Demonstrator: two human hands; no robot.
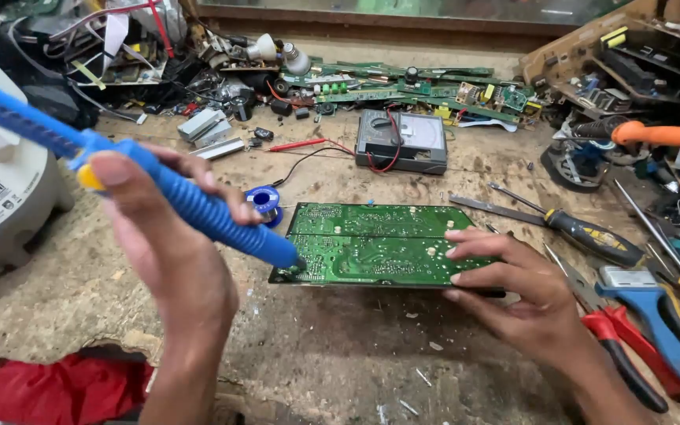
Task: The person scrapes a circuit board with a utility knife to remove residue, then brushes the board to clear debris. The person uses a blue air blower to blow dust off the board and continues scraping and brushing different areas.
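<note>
Here, a left hand (171,236) gripped a blue soldering iron (190,201) over a green circuit board (371,244).
The right hand (513,291), fingers spread, steadied the board's edge; it looked light, stiff and fragile.

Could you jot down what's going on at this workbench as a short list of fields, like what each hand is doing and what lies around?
Setting: cluttered wooden workbench
Left hand: grips a blue desoldering pump, its tip on the near left corner of the board
Right hand: fingers rest flat on the right end of the green circuit board
Behind the board: solder spool, grey multimeter with red and black leads
Right side: black-handled screwdriver, red pliers, blue pliers
Near left: red cloth
</note>
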